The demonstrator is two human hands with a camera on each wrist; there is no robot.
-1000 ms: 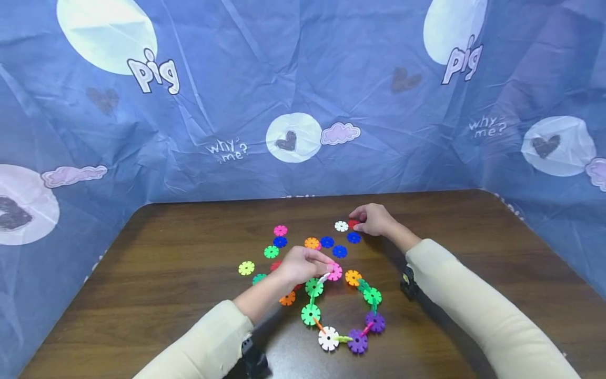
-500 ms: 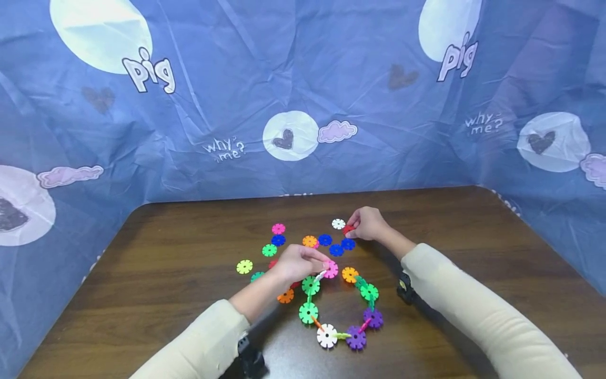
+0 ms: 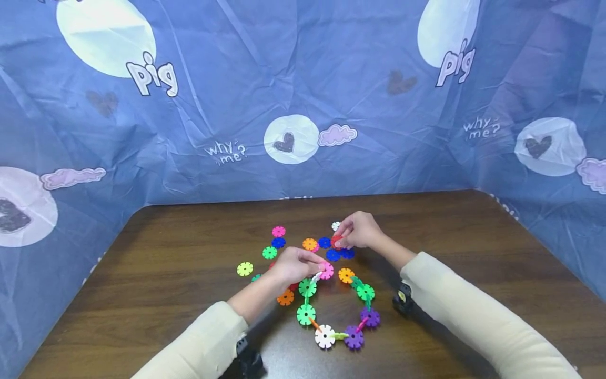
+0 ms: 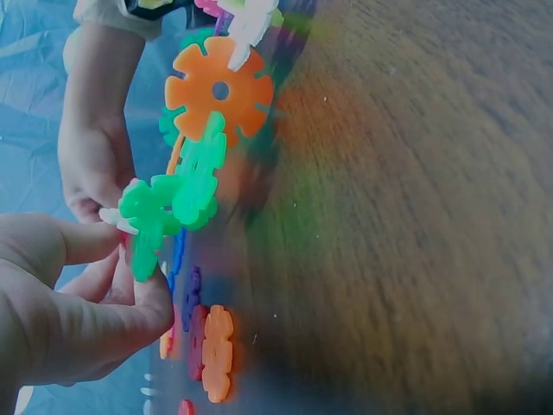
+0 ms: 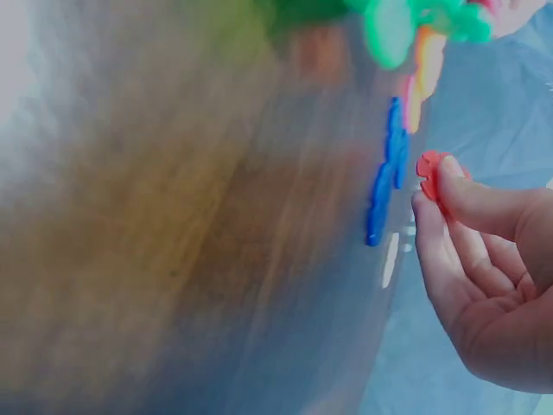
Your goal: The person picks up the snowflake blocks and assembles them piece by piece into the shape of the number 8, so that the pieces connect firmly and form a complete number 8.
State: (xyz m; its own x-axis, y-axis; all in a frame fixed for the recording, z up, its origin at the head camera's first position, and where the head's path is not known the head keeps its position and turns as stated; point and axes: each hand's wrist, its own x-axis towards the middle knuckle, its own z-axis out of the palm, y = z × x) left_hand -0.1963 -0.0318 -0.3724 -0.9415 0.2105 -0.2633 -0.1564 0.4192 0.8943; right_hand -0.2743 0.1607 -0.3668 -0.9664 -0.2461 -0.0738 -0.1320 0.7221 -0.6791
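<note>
My left hand point(image 3: 294, 266) pinches a pink notched snowflake disc point(image 3: 326, 270), the end piece of a curved chain of interlocked discs. A white disc joins it edgewise to a green disc point(image 3: 307, 288); the chain runs on through a white disc point(image 3: 324, 337) and purple discs to an orange disc point(image 3: 346, 275) at the other end. Between the pink and orange ends is a gap. Thumb and fingertips of my right hand point(image 3: 362, 230) pinch a red snowflake disc point(image 5: 430, 173), raised above the table in the right wrist view. Fingers partly cover the red disc.
Loose discs lie behind the chain: several blue ones point(image 3: 333, 255), an orange one point(image 3: 310, 243), a white one point(image 3: 335, 226) behind my right hand. More lie left, such as a yellow disc point(image 3: 244, 269) and an orange disc point(image 3: 285, 297). A patterned blue cloth point(image 3: 303, 179) hangs behind the wooden table point(image 3: 189, 237).
My right hand has picked up the red disc and carried it left and nearer, toward the chain. One blue disc has shifted toward the other blue ones. My left hand keeps its hold.
</note>
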